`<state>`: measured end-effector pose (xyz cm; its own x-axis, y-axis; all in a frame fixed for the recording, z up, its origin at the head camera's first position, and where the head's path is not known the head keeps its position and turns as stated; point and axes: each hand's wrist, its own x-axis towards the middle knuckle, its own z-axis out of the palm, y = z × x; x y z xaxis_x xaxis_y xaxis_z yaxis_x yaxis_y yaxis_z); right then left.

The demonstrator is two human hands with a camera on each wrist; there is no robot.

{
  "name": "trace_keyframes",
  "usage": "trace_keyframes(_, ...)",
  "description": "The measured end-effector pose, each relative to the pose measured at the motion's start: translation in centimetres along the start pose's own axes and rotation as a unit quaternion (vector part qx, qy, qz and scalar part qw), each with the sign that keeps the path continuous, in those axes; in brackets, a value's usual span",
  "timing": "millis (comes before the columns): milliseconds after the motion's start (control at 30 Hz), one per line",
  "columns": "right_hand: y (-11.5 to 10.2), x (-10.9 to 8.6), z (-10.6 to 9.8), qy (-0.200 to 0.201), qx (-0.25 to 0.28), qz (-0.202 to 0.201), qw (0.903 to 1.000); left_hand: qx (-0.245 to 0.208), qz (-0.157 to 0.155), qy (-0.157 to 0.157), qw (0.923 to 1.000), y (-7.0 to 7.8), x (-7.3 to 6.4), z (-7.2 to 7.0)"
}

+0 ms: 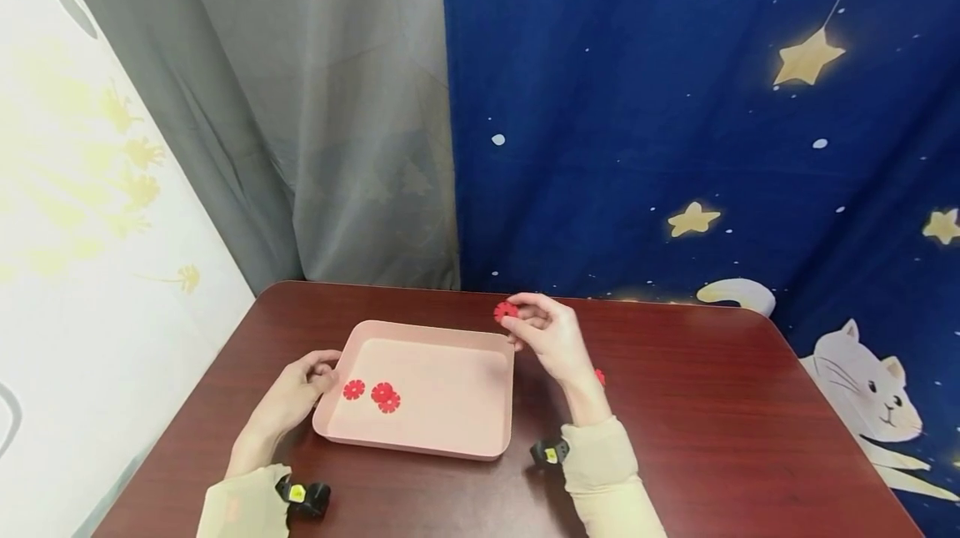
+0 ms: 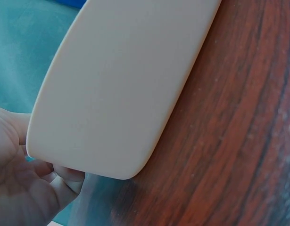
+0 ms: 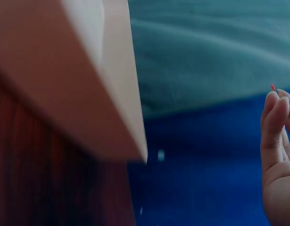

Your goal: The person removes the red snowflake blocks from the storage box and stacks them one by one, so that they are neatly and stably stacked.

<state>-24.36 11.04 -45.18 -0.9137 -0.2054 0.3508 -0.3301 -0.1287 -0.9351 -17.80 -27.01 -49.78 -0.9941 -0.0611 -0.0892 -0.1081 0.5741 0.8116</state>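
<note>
A shallow pink tray (image 1: 431, 450) lies on the table, with several red notched, flower-shaped discs (image 1: 354, 389) on the left part of its floor. My left hand (image 1: 292, 396) is at the tray's left end, holding it with curled fingers; in the left wrist view those fingers (image 2: 69, 176) sit at the end wall. Above the tray's far right corner, my right hand (image 1: 551, 342) pinches one red notched disc (image 1: 504, 312) between thumb and fingertips. Only a thin sliver of that disc (image 3: 273, 87) shows in the right wrist view.
Another red piece (image 1: 600, 377) lies on the table, partly hidden behind the right wrist. The dark red-brown wooden table (image 1: 712, 421) reaches back to a grey curtain (image 1: 375, 146) and a blue star-patterned curtain (image 1: 600, 146).
</note>
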Motion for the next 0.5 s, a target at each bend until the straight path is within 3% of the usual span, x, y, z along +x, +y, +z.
trace_keyframes(200,1.1,-2.3,-4.4,0.065,-0.009,0.029,0.9974,0.004,0.000,0.000,1.0000,0.1,0.1,0.1)
trace_keyframes(500,2.4,-4.9,-9.7,0.141,-0.041,0.090,0.9851,0.012,-0.008,-0.003,0.9999,0.1,0.1,0.1)
